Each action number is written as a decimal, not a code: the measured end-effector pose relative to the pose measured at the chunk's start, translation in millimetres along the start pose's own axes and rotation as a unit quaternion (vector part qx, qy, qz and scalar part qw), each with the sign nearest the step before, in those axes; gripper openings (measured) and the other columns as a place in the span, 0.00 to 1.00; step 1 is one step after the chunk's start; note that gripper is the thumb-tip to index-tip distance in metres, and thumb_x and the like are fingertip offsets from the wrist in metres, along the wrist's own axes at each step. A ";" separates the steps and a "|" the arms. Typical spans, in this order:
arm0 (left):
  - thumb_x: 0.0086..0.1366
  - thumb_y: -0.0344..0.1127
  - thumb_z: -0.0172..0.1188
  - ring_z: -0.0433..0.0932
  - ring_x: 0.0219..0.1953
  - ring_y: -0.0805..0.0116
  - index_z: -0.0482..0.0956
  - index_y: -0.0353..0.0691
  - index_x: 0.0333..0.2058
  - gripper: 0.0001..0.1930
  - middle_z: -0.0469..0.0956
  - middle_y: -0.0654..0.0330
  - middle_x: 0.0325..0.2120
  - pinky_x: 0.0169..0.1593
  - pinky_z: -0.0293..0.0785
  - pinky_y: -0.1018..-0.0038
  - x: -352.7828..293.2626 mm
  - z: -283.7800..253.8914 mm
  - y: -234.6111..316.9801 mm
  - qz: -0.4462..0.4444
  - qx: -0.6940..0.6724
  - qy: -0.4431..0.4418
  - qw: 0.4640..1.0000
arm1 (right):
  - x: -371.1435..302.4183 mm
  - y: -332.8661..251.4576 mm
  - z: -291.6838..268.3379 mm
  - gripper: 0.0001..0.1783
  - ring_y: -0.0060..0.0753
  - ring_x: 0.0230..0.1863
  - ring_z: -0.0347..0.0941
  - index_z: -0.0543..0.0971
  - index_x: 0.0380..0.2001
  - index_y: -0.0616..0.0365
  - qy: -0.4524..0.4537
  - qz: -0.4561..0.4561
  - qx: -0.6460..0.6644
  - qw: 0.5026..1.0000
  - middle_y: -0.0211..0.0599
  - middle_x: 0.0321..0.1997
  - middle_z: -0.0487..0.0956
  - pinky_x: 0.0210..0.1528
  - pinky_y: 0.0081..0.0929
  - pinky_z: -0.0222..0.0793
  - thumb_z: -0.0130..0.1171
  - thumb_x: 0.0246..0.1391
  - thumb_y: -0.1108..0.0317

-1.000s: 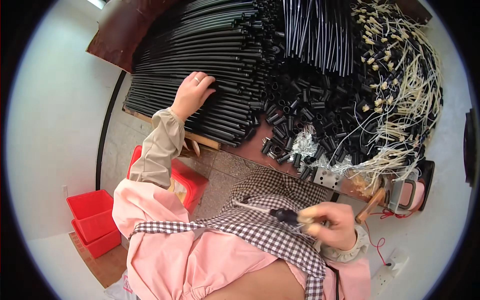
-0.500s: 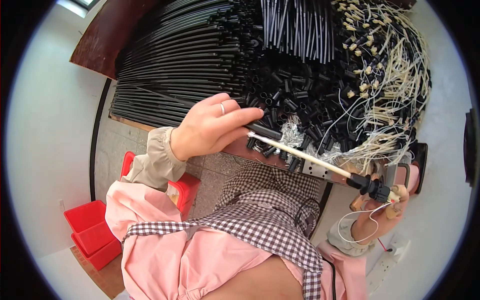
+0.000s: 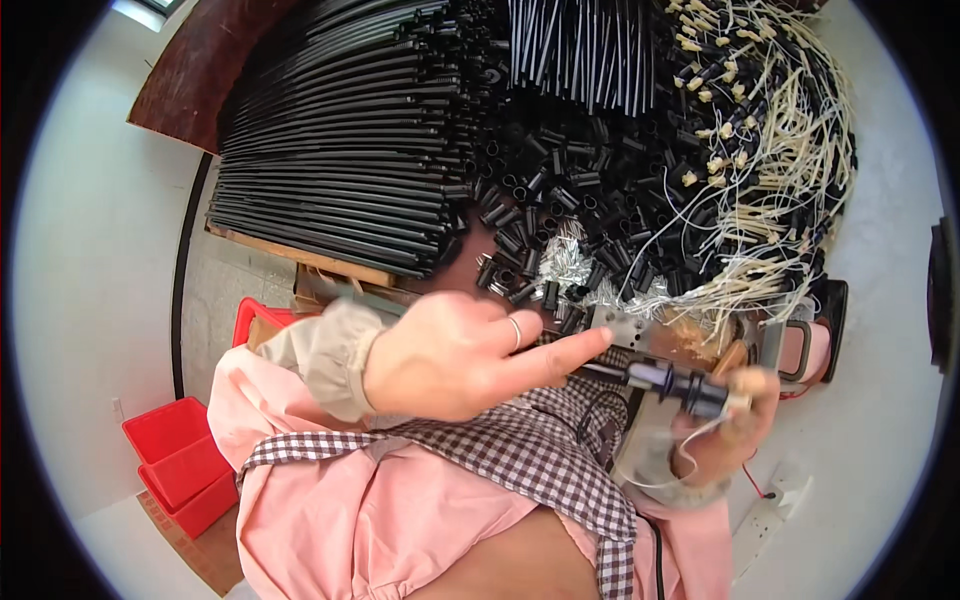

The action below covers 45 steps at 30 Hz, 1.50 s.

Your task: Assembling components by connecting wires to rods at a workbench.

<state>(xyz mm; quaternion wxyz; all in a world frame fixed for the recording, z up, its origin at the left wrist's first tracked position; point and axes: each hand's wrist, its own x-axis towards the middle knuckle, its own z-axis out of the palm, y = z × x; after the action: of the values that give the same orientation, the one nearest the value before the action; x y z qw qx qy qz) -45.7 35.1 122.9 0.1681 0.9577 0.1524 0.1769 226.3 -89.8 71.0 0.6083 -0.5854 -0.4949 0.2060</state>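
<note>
My right hand (image 3: 735, 425), smeared by motion, grips the end of a black ribbed connector (image 3: 675, 387). A white wire (image 3: 690, 460) loops down from it by my wrist. My left hand (image 3: 470, 355), wearing a ring, is curled, with the index finger stretched toward the connector. A thin dark rod (image 3: 602, 371) runs from under that finger into the connector. Past my left wrist a blurred dark length (image 3: 375, 299) sticks out, seemingly the same rod. My left thumb and the rod's middle are hidden behind the hand.
Ahead on the table lie long black rods (image 3: 330, 190), short black sleeves (image 3: 540, 180), silver metal pins (image 3: 565, 258) and a tangle of white wires (image 3: 790, 200) with cream plugs. A metal plate with holes (image 3: 625, 328) sits at the near edge. Red bins (image 3: 190, 470) stand at left.
Both hands have come nearer to me and closer together. The cream stick that stretched between them no longer shows; a dark rod now meets the connector.
</note>
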 end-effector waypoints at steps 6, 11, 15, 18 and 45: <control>0.54 0.32 0.62 0.68 0.15 0.62 0.64 0.42 0.59 0.32 0.63 0.62 0.13 0.21 0.67 0.69 -7.0 67.8 6.5 -0.139 -0.328 -0.023 0.934 | 3.6 0.9 41.7 0.08 0.20 0.27 0.74 0.72 0.34 0.65 -0.187 0.241 0.225 0.926 0.36 0.30 0.76 0.27 0.17 0.71 0.57 0.53 0.73; 0.56 0.32 0.61 0.74 0.24 0.56 0.65 0.41 0.56 0.28 0.73 0.55 0.23 0.26 0.70 0.66 -9.8 97.2 4.4 -0.155 -0.266 0.011 0.951 | 2.0 32.7 57.4 0.08 0.19 0.26 0.74 0.72 0.35 0.66 -0.248 0.335 0.258 0.872 0.35 0.31 0.77 0.26 0.15 0.70 0.58 0.51 0.76; 0.56 0.33 0.61 0.76 0.29 0.53 0.69 0.38 0.50 0.22 0.75 0.51 0.29 0.30 0.72 0.65 -24.5 112.0 -1.8 -0.177 -0.382 -0.021 0.907 | 6.3 22.1 51.0 0.09 0.17 0.24 0.73 0.74 0.34 0.65 -0.345 0.238 0.126 0.899 0.33 0.27 0.78 0.25 0.15 0.68 0.60 0.51 0.73; 0.56 0.33 0.60 0.76 0.31 0.51 0.71 0.37 0.44 0.17 0.75 0.50 0.30 0.33 0.72 0.65 -38.8 110.6 -0.6 -0.190 -0.412 -0.124 0.883 | 9.7 11.2 43.9 0.09 0.16 0.22 0.72 0.76 0.34 0.64 -0.333 0.176 0.069 0.924 0.32 0.24 0.78 0.23 0.15 0.67 0.60 0.51 0.71; 0.58 0.37 0.59 0.75 0.23 0.51 0.74 0.37 0.32 0.10 0.74 0.52 0.20 0.28 0.70 0.62 -55.1 108.9 6.1 -0.301 -0.274 0.045 0.912 | 1.5 28.3 85.1 0.15 0.22 0.30 0.69 0.72 0.43 0.63 -0.251 0.227 0.276 0.899 0.36 0.38 0.71 0.29 0.15 0.64 0.59 0.52 0.72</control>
<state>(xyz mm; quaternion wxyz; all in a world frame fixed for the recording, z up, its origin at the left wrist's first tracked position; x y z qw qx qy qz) -50.9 -18.9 13.4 0.4620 0.7740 0.3862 0.1957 164.4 -38.8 30.7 0.5377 -0.4190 -0.4081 0.6073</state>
